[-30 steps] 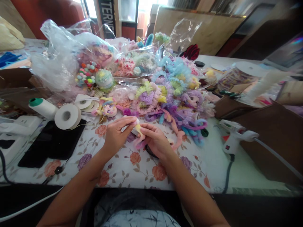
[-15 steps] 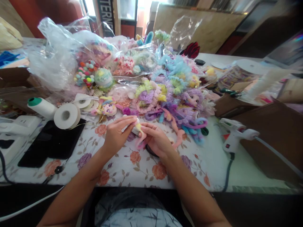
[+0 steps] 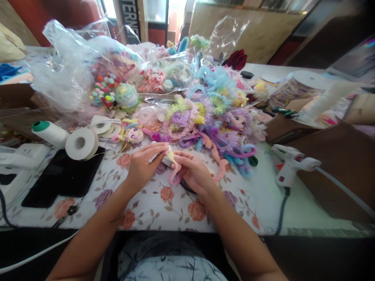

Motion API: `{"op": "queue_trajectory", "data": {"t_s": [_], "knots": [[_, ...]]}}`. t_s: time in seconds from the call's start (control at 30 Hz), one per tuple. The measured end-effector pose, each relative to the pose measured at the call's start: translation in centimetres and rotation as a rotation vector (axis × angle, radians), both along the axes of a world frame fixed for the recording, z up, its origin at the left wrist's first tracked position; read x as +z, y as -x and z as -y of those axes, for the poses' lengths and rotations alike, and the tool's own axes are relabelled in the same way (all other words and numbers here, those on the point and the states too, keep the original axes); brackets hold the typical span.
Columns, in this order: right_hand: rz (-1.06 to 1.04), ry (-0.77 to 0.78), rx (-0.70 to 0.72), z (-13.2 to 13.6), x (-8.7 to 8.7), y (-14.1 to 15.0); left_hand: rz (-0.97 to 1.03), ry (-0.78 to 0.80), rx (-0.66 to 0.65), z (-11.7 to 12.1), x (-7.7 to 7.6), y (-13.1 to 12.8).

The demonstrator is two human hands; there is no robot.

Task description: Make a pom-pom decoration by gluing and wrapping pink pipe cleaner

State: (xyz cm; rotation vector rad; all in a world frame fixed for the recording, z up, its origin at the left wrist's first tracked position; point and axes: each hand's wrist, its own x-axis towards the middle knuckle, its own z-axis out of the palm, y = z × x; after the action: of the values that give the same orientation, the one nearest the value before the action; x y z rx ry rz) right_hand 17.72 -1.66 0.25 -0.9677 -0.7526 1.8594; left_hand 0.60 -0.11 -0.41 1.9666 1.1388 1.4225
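Observation:
Both hands meet above the flowered tablecloth (image 3: 166,210) at the front middle. My left hand (image 3: 143,164) pinches the pale yellow upper end of a fuzzy pipe cleaner (image 3: 175,176). My right hand (image 3: 195,169) grips the same piece lower down, and its pink end curls beneath the fingers. Some of it is hidden by the fingertips. Under my right hand lies a dark round object (image 3: 188,188), mostly covered. Just beyond the hands are purple and peach fuzzy stems (image 3: 215,150) and a small doll head (image 3: 134,135).
Lace-trimmed dolls and pastel trims (image 3: 184,115) are heaped behind, with clear plastic bags (image 3: 64,70). At left are a ribbon roll (image 3: 82,143), thread cone (image 3: 51,132), black phone (image 3: 77,175) and power strip (image 3: 17,160). A glue gun (image 3: 288,166) lies right, beside a cardboard box (image 3: 331,171).
Both hands keep almost the same place and hold on the pipe cleaner. The whole view has shifted very slightly.

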Motion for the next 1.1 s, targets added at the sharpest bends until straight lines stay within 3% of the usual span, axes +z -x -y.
{"op": "queue_trajectory", "data": {"t_s": [0.47,0.73,1.1], "knots": [[-0.052,-0.012,0.006,0.13,0.1,0.0,0.075,-0.029,-0.102,-0.54,-0.82,0.32],[0.015,-0.022,-0.009,0.27,0.04,0.01,-0.083,-0.243,-0.064,-0.53,-0.35,0.18],[0.024,-0.028,-0.009,0.17,-0.02,-0.11,-0.134,-0.287,-0.123,-0.68,-0.33,0.51]]}}
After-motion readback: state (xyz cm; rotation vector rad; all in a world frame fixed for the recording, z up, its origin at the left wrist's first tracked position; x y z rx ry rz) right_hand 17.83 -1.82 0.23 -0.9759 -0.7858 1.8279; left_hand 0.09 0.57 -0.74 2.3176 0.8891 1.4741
